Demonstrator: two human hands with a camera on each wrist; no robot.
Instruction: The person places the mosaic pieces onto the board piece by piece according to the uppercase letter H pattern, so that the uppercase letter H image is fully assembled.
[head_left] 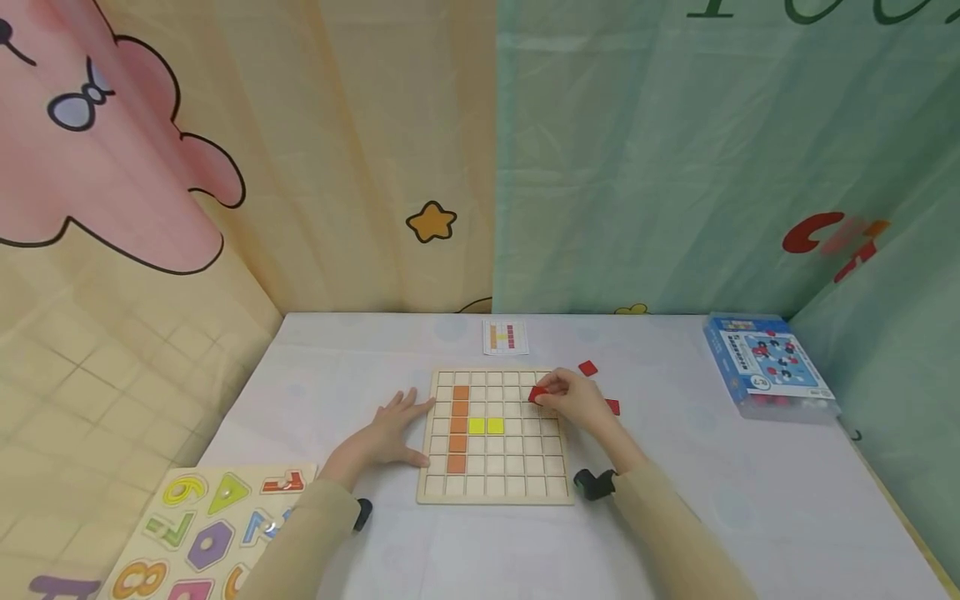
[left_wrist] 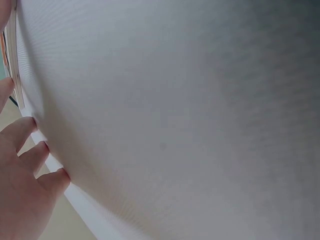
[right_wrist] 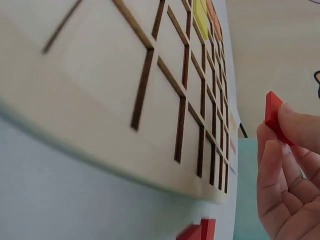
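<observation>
A wooden grid board lies on the white table, with a column of orange tiles on its left and two yellow tiles beside that column. My right hand pinches a red tile between thumb and fingers over the upper right squares; the right wrist view shows the same red tile held clear of the board. With fingers spread, my left hand rests on the table and touches the board's left edge. In the left wrist view its fingertips press on the white surface.
Loose red tiles lie right of the board. A small pattern card sits behind it. At the back right is a blue-and-clear box. A number-and-shape puzzle board lies at the front left, partly under the left sleeve.
</observation>
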